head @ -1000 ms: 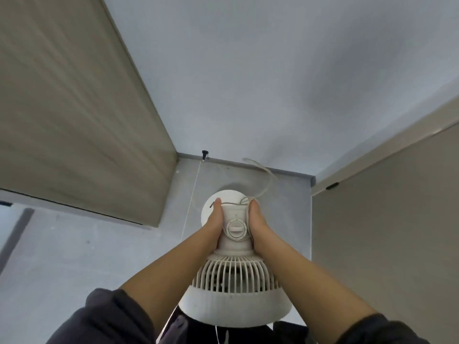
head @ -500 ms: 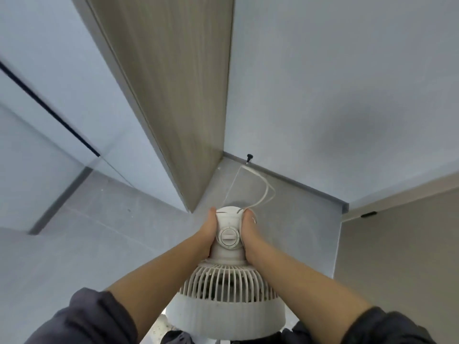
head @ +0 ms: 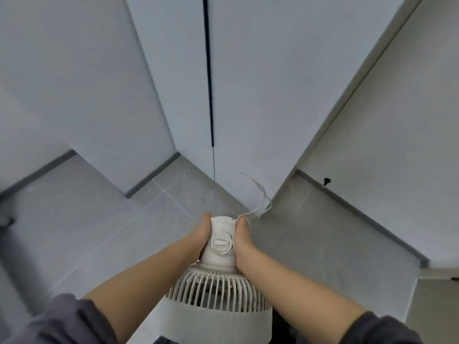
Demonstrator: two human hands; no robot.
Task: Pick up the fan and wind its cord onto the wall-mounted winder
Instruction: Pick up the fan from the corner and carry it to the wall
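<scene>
My left hand (head: 198, 240) and right hand (head: 244, 244) clasp the white fan (head: 219, 281) by its neck, low and near me, cord (head: 260, 194) trailing far-right, as my view has swung from the wooden panel to grey walls, winder not in sight.

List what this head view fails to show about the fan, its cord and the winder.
- Winder: nowhere in the head view, so its place is unknown.
- cord: thin and motion-blurred; its far end and plug cannot be traced.
- fan: front cut off by the bottom edge and forearms.
- left hand and right hand: fingers wrap behind the fan neck, hidden.
</scene>
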